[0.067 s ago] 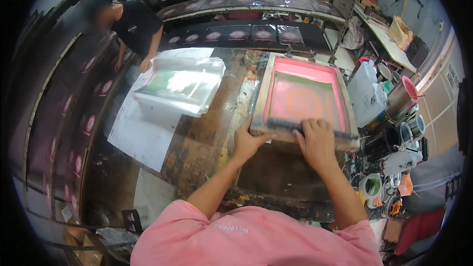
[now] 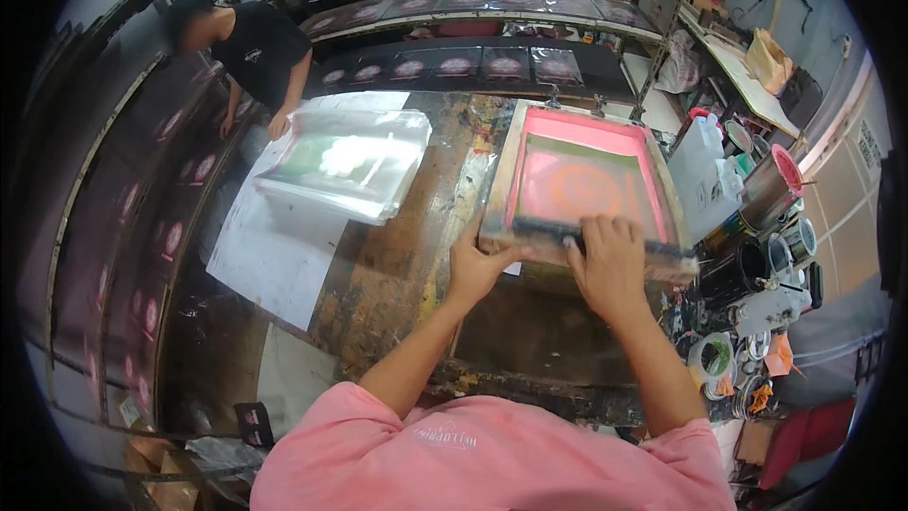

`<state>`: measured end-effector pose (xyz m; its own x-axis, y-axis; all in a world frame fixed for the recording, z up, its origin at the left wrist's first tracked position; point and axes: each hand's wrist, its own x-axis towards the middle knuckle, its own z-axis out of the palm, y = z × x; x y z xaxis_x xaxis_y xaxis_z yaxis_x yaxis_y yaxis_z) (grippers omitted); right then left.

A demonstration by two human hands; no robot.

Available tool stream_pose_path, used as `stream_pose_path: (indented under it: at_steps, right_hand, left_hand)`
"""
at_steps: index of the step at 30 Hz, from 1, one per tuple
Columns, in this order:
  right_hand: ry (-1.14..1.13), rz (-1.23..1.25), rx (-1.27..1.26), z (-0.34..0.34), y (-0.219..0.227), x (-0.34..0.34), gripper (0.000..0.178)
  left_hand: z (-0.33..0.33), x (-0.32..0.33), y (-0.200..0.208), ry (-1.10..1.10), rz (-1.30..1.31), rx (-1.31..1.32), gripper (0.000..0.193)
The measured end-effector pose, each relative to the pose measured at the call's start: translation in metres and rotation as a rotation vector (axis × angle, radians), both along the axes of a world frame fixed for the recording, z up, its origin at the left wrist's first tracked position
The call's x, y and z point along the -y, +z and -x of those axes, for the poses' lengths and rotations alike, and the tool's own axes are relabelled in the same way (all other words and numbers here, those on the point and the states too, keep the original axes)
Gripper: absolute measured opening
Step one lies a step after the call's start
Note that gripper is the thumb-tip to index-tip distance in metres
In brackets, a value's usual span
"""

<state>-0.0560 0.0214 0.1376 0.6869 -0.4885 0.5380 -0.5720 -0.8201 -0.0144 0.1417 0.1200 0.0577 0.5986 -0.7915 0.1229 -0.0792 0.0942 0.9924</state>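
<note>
A wooden-framed printing screen (image 2: 503, 167) lies hinged at the far edge of the stained worktable, its near side tilted up. Pink ink (image 2: 586, 131) lines its inner edges, and an orange round design shows in the mesh. My left hand (image 2: 476, 270) is closed round the frame's near left corner, thumb along the near rail. A dark squeegee (image 2: 546, 227) lies across the screen's near end. My right hand (image 2: 610, 255) is closed over it, fingers on the far side and thumb to the left. Below the raised edge, a dark brown part of the tabletop shows.
Clear plastic sheets (image 2: 359, 166) lie stacked on white paper (image 2: 279, 255) at left. A person in a black shirt (image 2: 265, 52) stands beyond them. Ink cans, bottles and a white jug (image 2: 705, 185) crowd the right side. Racks (image 2: 473, 28) with printed sheets stand behind and left.
The screen's near edge has risen slightly, its right near corner shifting up and right. My hands and the squeegee have moved a little with it.
</note>
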Motion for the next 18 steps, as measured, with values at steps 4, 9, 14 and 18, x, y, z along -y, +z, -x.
stream_pose_path:
  at_steps: [4,9,14,18]
  right_hand:
    - [-0.029,0.168,0.109,-0.016,0.053,0.050,0.038]
    - [0.000,0.141,0.194,-0.039,0.116,0.089,0.044]
    - [0.011,0.222,0.270,-0.047,0.140,0.119,0.051]
    - [-0.016,0.149,0.225,-0.055,0.157,0.130,0.054]
  left_hand:
    - [-0.002,0.042,0.036,0.067,0.178,0.162,0.107]
    - [0.005,0.009,-0.011,0.000,-0.427,1.035,0.104]
    - [0.021,-0.002,-0.033,-0.153,-0.605,1.108,0.108]
    - [0.015,0.033,0.008,-0.024,-0.286,1.020,0.089]
